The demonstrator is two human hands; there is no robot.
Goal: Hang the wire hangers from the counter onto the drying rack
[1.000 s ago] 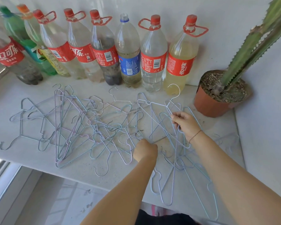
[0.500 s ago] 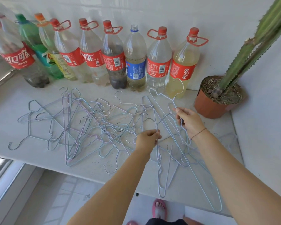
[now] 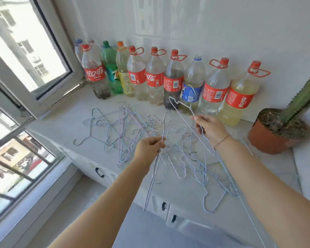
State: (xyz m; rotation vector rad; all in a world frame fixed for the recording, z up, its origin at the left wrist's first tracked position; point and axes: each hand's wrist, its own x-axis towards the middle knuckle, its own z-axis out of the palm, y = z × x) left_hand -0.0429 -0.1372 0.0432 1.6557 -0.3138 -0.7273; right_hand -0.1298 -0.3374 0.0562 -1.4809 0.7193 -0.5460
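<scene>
Hangers (image 3: 125, 133) litter the white desk (image 3: 61, 126); bottles (image 3: 155, 77) at twelve, window (image 3: 25, 51) at nine. Left hand (image 3: 149, 147) and right hand (image 3: 210, 128) fingers each pinch a hanger (image 3: 156, 169).

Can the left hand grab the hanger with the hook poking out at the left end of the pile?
Probably not yet: the left hand is busy pinching a lifted wire hanger. The path to the leftmost hanger looks free, with nothing lying on its hook.

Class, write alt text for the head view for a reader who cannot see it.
A person's left hand pinches one wire hanger and the right hand grips a second hanger, above a tangled pile of hangers on a white counter. Soft drink bottles line the wall behind; a potted cactus stands at right.
</scene>
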